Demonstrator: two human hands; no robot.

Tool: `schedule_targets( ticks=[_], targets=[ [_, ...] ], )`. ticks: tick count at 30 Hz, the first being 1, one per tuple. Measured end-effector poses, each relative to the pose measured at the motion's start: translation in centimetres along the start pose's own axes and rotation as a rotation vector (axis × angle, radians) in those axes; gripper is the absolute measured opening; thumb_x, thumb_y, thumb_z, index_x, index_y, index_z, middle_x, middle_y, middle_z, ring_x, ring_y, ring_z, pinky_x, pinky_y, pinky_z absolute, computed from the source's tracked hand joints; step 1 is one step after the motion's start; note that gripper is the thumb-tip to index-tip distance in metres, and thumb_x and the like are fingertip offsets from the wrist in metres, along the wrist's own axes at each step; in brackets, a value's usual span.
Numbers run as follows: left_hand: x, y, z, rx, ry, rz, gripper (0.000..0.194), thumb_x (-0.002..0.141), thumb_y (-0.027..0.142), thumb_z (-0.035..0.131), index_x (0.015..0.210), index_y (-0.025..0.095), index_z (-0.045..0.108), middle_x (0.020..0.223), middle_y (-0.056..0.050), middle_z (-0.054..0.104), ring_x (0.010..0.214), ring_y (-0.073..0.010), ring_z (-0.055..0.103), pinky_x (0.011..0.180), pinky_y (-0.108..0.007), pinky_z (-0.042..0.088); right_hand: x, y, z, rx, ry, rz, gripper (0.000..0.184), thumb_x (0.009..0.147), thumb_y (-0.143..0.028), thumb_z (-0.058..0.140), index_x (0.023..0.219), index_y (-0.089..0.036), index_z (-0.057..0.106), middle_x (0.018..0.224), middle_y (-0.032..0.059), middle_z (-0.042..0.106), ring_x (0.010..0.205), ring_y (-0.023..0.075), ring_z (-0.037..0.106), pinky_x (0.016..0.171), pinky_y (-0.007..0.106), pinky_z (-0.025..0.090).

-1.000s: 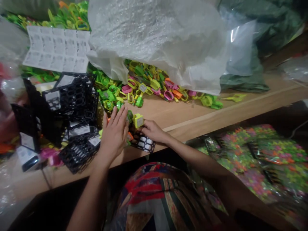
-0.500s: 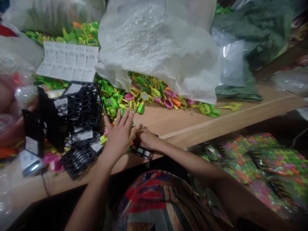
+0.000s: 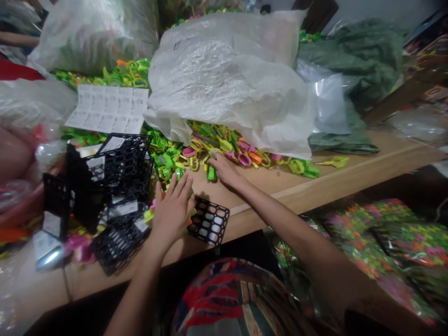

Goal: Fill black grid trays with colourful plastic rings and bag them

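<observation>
1. Black grid panel: lies on the tabletop at its front edge, between our two arms. White shows through some of its holes.
2. Our left hand: palm down, fingers extended and slightly apart, over the panel's left side and some small coloured pieces. We can't tell if anything sits under the palm.
3. Our right hand: beyond the panel, fingertips narrow at the edge of the plastic piece pile, right by a green piece. We can't tell if it has a grip on one.
4. Pile: ring-shaped bits in green, yellow, pink, orange, partly under a big white bag.
5. Left of our left hand: jumbled black panels with white labels; pink pieces near the front edge.
6. Behind those: printed label sheet on more pieces.
7. Right: dark green bag, lone yellow piece. Below the tabletop, clear packs of coloured pieces.
</observation>
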State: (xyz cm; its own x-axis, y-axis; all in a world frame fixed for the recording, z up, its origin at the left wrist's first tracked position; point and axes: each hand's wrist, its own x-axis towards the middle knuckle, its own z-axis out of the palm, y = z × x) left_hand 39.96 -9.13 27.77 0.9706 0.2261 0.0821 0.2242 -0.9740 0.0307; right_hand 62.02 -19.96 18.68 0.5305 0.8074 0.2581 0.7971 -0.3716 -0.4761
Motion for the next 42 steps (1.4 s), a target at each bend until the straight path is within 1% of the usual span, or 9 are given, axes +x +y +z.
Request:
schedule_targets(
  ticks=[9,13,15,20,24,30,34,39,42],
  targets=[
    [-0.1,-0.3,0.0,-0.098,0.001,-0.035,0.056,0.107,0.038,0.024,0.159,0.019,0.034,0.167,-0.005,0.032,0.158,-0.0308,0.021,0.126,-0.067,0.010,-5.7,-0.2,-1.9,0.138,-0.065,-0.088,0.020,0.101,-0.019,0.049,0.104,-0.020,0.068,0.103,0.0078,0.054,0.095,0.0219,0.049,0.084,0.034,0.044],
    [-0.2,-0.4,0.3,-0.124,0.009,-0.041,0.057,0.104,0.032,0.029,0.160,0.019,0.032,0.169,-0.005,0.026,0.159,-0.0307,0.016,0.127,-0.065,0.009,-6.8,-1.4,-2.2,0.351,0.033,-0.076,0.020,0.100,-0.020,0.052,0.111,-0.019,0.069,0.104,0.0075,0.060,0.097,0.0211,0.054,0.090,0.035,0.045],
    [-0.2,-0.5,0.3,-0.132,0.007,-0.033,0.059,0.103,0.030,0.030,0.161,0.020,0.029,0.169,-0.004,0.025,0.159,-0.0303,0.015,0.128,-0.064,0.007,-7.5,-2.9,-1.8,0.505,0.056,-0.036,0.020,0.098,-0.019,0.052,0.107,-0.017,0.070,0.099,0.0057,0.065,0.092,0.0196,0.057,0.088,0.034,0.046],
    [0.0,-0.4,0.2,-0.139,-0.008,-0.013,0.059,0.103,0.028,0.028,0.161,0.021,0.029,0.169,-0.003,0.027,0.159,-0.0319,0.016,0.127,-0.066,0.009,-8.6,-6.5,1.2,0.807,-0.077,0.068,0.024,0.093,-0.016,0.050,0.107,-0.016,0.069,0.091,0.0008,0.069,0.082,0.0156,0.062,0.077,0.024,0.046],
    [0.0,-0.3,0.2,-0.153,-0.007,-0.007,0.058,0.104,0.028,0.026,0.161,0.021,0.030,0.168,-0.004,0.030,0.158,-0.0325,0.018,0.127,-0.065,0.010,-8.4,-6.9,3.4,0.802,-0.075,0.029,0.026,0.088,-0.011,0.047,0.102,-0.015,0.068,0.088,0.0019,0.069,0.080,0.0156,0.062,0.075,0.023,0.045],
    [0.0,-0.6,-0.2,-0.247,-0.021,-0.008,0.058,0.107,0.040,0.022,0.161,0.019,0.029,0.168,-0.006,0.031,0.159,-0.0303,0.015,0.128,-0.061,0.008,-8.5,-6.4,4.3,0.665,0.001,-0.133,0.037,0.075,-0.002,0.040,0.101,-0.013,0.064,0.094,0.0075,0.068,0.082,0.0170,0.060,0.079,0.025,0.047],
    [0.5,-0.8,-0.6,-0.316,-0.062,-0.007,0.063,0.107,0.046,0.019,0.161,0.016,0.026,0.168,-0.009,0.030,0.159,-0.0308,0.017,0.128,-0.059,0.013,-7.8,-6.5,4.4,0.641,-0.048,-0.116,0.036,0.077,-0.003,0.041,0.102,-0.014,0.065,0.092,0.0056,0.068,0.080,0.0168,0.060,0.076,0.024,0.046],
    [0.6,-0.9,-0.3,-0.265,-0.052,0.000,0.059,0.106,0.036,0.021,0.160,0.015,0.028,0.168,-0.009,0.029,0.159,-0.0300,0.016,0.129,-0.057,0.012,-7.8,-6.3,3.9,0.764,-0.051,-0.043,0.021,0.087,-0.013,0.047,0.094,-0.014,0.066,0.083,0.0017,0.066,0.077,0.0160,0.060,0.075,0.024,0.045],
    [0.4,-1.1,0.0,-0.286,-0.043,0.018,0.057,0.106,0.033,0.021,0.161,0.018,0.026,0.169,-0.008,0.028,0.159,-0.0289,0.015,0.129,-0.057,0.011,-8.1,-6.4,3.9,0.741,-0.024,-0.086,0.024,0.084,-0.010,0.044,0.095,-0.015,0.065,0.086,0.0035,0.066,0.080,0.0168,0.059,0.079,0.026,0.047]
  ],
)
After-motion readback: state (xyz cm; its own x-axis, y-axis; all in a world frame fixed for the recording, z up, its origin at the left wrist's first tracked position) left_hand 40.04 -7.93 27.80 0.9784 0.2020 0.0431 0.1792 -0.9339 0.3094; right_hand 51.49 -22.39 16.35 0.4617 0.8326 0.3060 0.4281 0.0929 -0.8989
